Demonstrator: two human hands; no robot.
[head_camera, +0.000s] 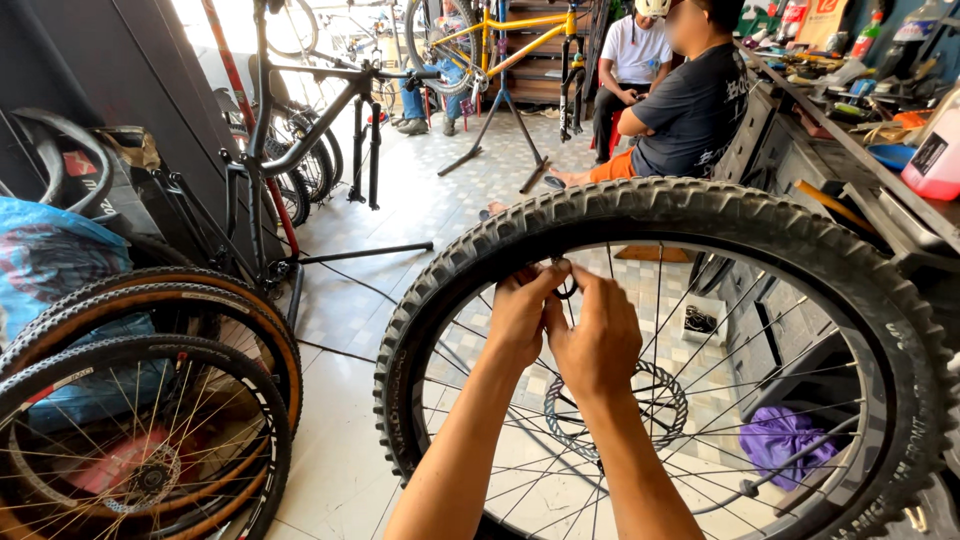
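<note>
At centre frame, one knobby-tyred bicycle wheel (690, 215) stands upright; the left hand (520, 315) and right hand (598, 345) reach through its spokes, fingers pinching one small black valve (566, 287) at the rim's top. Two more wheels (150, 400) lean at lower left, and two seated people (690, 110) are at upper right.

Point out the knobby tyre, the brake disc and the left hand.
knobby tyre (640, 205): head view, on the top tread blocks.
brake disc (668, 412): head view, on its right-hand band near the hub.
left hand (520, 315): head view, on the back of the hand.
</note>
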